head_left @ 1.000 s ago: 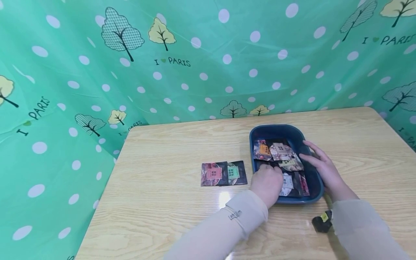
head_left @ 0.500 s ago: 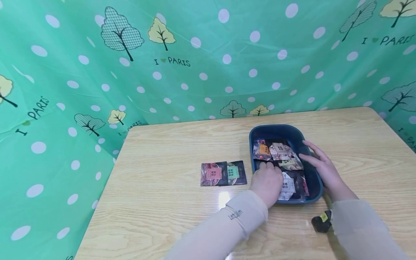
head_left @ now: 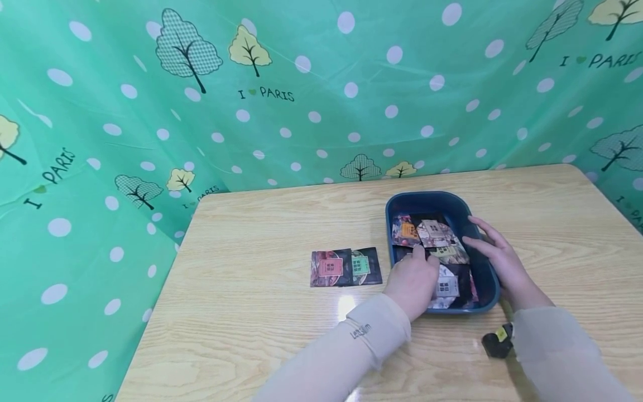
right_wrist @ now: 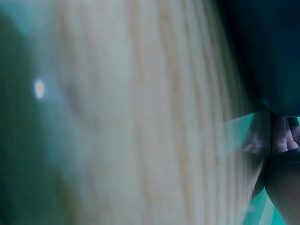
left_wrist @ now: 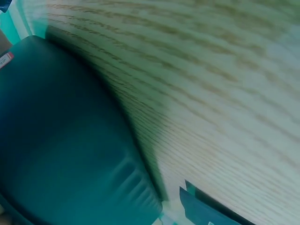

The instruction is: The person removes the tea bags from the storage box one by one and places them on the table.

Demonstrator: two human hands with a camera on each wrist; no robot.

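Your left hand point(head_left: 412, 279) reaches over the near left part of the rim into the blue bin point(head_left: 393, 200), back of the hand up; its fingertips are mostly hidden, so you cannot tell whether they pinch anything; the white-labelled packet point(head_left: 446, 287) lies in the bin's near half, immediately right of that hand and partly covered by it, so its long axis is unclear; the orange-labelled packet point(head_left: 406, 230) sits just beyond the same fingers, toward the far end; the left hand is the nearer to both; your right hand point(head_left: 497, 254) rests at the right rim, fingers extended and spread; the bin's long axis runs away from you; outside, left of the bin, the pink-labelled packet point(head_left: 329, 268) overlaps the green-labelled one point(head_left: 361, 267) on the table point(head_left: 241, 312).
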